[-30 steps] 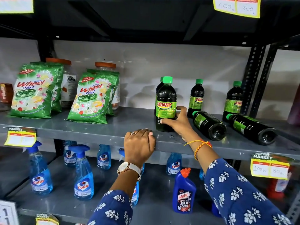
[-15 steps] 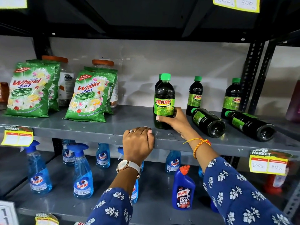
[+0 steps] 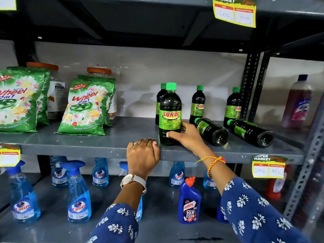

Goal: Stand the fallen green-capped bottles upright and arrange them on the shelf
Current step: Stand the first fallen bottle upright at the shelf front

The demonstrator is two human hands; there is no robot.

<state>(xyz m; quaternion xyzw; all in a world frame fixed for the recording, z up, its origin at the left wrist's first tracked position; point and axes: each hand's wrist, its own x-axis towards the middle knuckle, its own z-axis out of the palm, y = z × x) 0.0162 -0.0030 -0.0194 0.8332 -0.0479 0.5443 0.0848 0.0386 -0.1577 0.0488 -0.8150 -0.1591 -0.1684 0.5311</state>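
The dark green-capped plastic bottle (image 3: 170, 114) stands gripped by the right hand (image 3: 188, 137); left hand (image 3: 142, 155) curled empty on the grey metal shelf (image 3: 87, 146) edge; two fallen bottles (image 3: 212, 131) need lifting next.

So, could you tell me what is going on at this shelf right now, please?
A person is tidying the green-capped Sunny bottles on the grey middle shelf. The right hand has its grip on the front upright bottle near the shelf edge, while the left hand rests curled over that edge. Three more bottles stand upright behind. Two are not yet done: the nearer fallen bottle and the farther fallen bottle lie on their sides to the right.
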